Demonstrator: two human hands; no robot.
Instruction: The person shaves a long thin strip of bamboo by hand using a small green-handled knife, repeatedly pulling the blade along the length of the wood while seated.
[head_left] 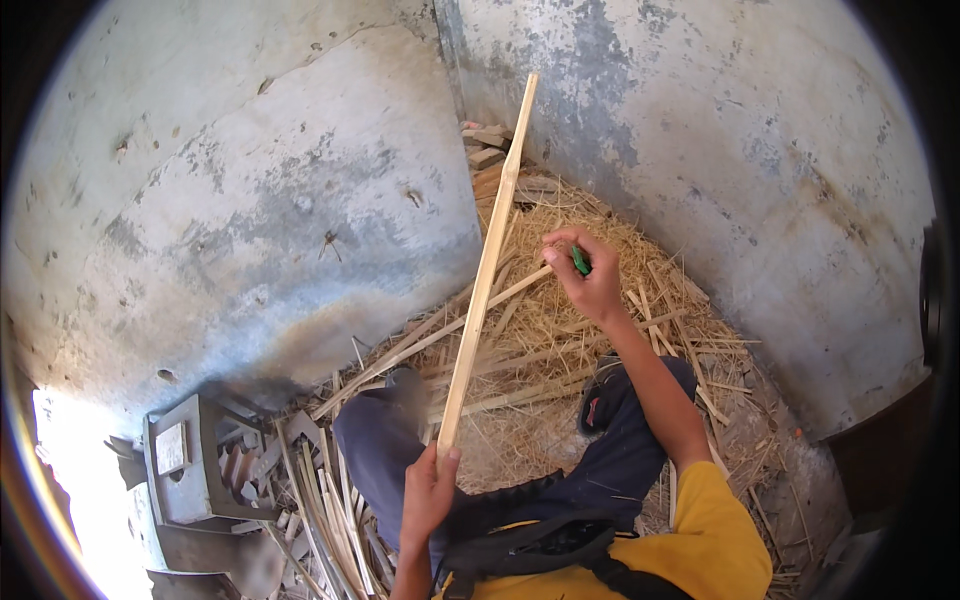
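My left hand (428, 492) grips the lower end of a long, pale bamboo strip (484, 275). The strip leans up and away from me, with a thicker joint near its top and a narrower far end. My right hand (588, 275) is raised to the right of the strip, apart from it. Its fingers are closed round a small tool with a green handle (581, 260). Most of that tool is hidden in the hand, so its kind does not show. A thinner strip (455, 325) passes behind the bamboo, its upper end close to my right fingertips.
Straw-like shavings (570, 220) heap up in the corner between two worn walls (300, 200). Several loose strips (330, 510) lie by my left leg (385, 440). A grey metal stand (178, 500) is at the left, and bricks (487, 140) lie in the far corner.
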